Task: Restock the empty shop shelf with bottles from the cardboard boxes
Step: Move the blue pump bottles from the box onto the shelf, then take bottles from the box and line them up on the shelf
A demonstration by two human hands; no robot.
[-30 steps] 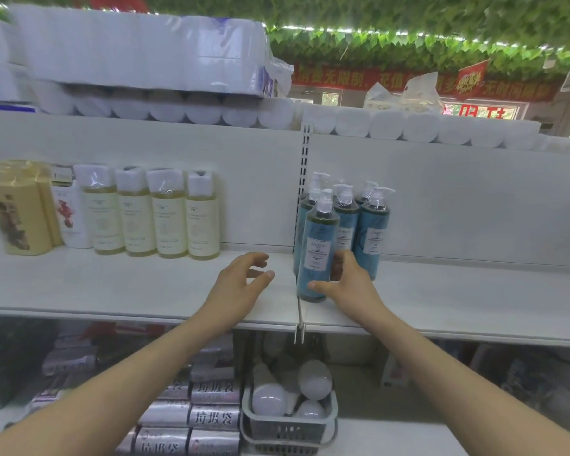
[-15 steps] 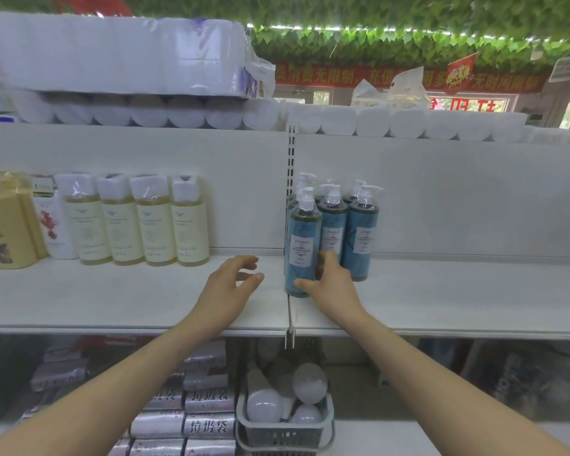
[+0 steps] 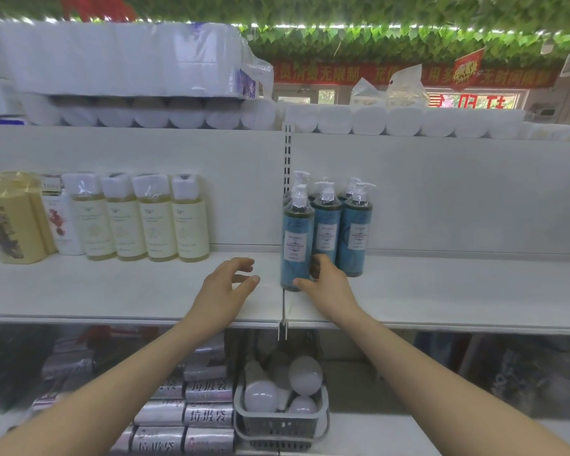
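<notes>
At frame centre the right hand [image 3: 326,284] grips the base of the front blue pump bottle [image 3: 297,238] on the white shelf [image 3: 458,291], the left hand [image 3: 224,287] hovering spread and empty beside it; it is best seated flat, label forward, without nudging the neighbouring bottles [image 3: 354,232].

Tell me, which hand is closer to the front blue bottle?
The right hand: it holds the front blue bottle near its base. The left hand is to the bottle's left, above the shelf, fingers spread, not touching it.
</notes>
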